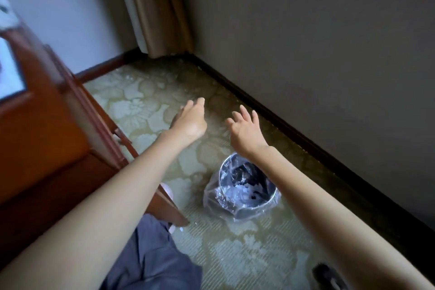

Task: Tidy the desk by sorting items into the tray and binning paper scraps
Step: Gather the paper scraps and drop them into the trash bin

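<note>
The bin (244,186) stands on the carpet (235,254) right of the bench (47,129), with paper scraps (242,189) inside its liner. Both hands reach out beyond it, the left hand (190,122) left of the right hand (244,129), neither touching it. A curtain (155,7) hangs in the far corner, and the wall (329,42) runs along the right.

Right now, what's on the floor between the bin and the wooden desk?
Just bare patterned carpet between the lined bin and the desk; the head view shows nothing lying there.
</note>
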A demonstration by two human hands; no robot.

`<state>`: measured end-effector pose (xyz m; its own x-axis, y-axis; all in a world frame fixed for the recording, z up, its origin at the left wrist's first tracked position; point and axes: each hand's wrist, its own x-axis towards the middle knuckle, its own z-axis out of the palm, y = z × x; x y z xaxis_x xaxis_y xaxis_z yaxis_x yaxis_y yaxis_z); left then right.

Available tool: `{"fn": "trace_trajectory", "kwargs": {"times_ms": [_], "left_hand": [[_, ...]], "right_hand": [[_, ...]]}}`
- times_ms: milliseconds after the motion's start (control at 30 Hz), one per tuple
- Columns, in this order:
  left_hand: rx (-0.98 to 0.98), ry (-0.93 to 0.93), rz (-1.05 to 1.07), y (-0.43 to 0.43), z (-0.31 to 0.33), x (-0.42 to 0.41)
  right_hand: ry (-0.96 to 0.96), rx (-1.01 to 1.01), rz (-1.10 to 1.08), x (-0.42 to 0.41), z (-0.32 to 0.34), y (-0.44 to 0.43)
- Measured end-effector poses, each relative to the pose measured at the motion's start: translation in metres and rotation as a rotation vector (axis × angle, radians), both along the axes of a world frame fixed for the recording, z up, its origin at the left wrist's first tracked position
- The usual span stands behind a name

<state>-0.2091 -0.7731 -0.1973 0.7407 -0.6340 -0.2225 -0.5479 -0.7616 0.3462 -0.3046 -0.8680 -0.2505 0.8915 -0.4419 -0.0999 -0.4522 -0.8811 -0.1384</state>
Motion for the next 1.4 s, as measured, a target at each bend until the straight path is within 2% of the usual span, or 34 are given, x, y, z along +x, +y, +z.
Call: {"fn": "trace_trajectory", "kwargs": {"times_ms": [233, 500, 667, 933, 1000, 1167, 1300, 1400], "left_hand": [[-0.131, -0.315, 0.174, 0.114, 0.109, 0.022], [-0.158, -0.383, 0.524, 0.275, 0.126, 0.040], [-0.129, -0.325, 0.760, 0.352, 0.125, 0.070], [0.008, -0.388, 0.850, 0.423, 0.118, 0.144], [0.018, -0.402, 0.869, 0.437, 0.114, 0.163], [0.114, -0.343, 0.979, 0.466, 0.105, 0.207], [0.124, -0.239, 1.040, 0.484, 0.099, 0.229], [0.141, -0.173, 0.991, 0.492, 0.090, 0.236]], "right_hand": [[-0.315, -0.102, 0.211, 0.033, 0.111, 0.093], [-0.471, -0.051, 0.495, 0.087, 0.151, 0.238], [-0.444, 0.052, 0.596, 0.131, 0.152, 0.315], [-0.324, 0.389, 0.558, 0.226, 0.174, 0.386], [-0.273, 0.362, 0.542, 0.257, 0.174, 0.394], [-0.225, 0.113, 0.501, 0.320, 0.161, 0.401], [-0.137, 0.111, 0.452, 0.347, 0.153, 0.407], [-0.089, 0.111, 0.454, 0.353, 0.146, 0.411]]}}
